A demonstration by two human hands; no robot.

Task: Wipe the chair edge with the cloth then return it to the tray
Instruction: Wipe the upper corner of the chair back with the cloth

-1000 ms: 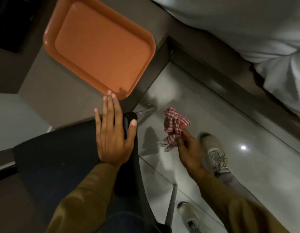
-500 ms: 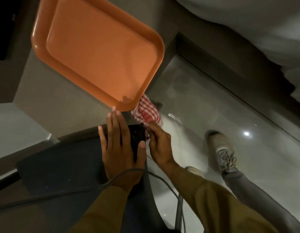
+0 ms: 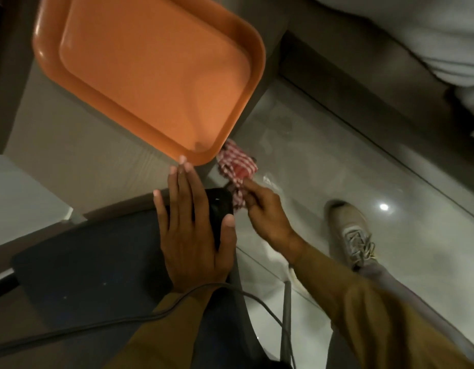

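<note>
I can read no text, label, brand, number or sign anywhere in this view. The orange tray (image 3: 150,75) at far left shows a plain surface without marking. The red-and-white checked cloth (image 3: 237,169) bears only its woven pattern. The dark chair (image 3: 84,262) at near left and the grey shoe (image 3: 350,230) at right carry nothing I can make out.
</note>
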